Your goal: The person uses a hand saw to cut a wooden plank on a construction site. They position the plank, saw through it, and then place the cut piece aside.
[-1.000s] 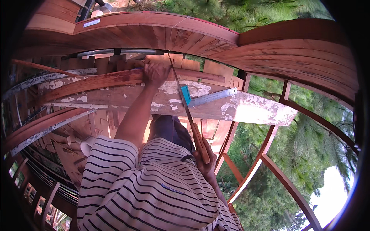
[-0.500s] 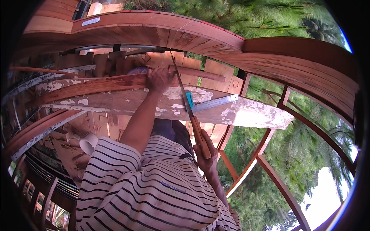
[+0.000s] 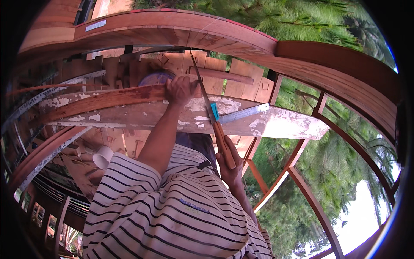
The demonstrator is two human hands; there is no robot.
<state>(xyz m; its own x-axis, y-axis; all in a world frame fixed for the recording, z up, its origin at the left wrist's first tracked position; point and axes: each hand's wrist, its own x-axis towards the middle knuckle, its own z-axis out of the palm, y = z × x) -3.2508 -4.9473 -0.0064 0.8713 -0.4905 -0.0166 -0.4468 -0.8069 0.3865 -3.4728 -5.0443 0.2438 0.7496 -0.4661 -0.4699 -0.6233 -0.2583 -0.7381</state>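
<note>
Fingers of the left hand (image 3: pixel 180 90) and of the right hand (image 3: pixel 230 169) were curled closed, neither spread. Largest, the paint-flecked plank (image 3: pixel 125 114) lay crosswise before us as a support. Upon it we noted the reddish board (image 3: pixel 120 98), gripped from above by the left hand near its right end. At that end slanted the handsaw (image 3: pixel 223 146), its wooden handle in the right hand, its blade pointing away from us. Smallest, the square (image 3: pixel 246 113), metal with a teal stock, rested on the plank just right of the saw. We judged the step to be a cut across the board's end; its depth we could not tell. The next move called, in our view, for a firm left hold and a straight stroke. Compared with one second earlier, the saw had advanced: its handle, then short of the plank's near edge, now overlapped it.
</note>
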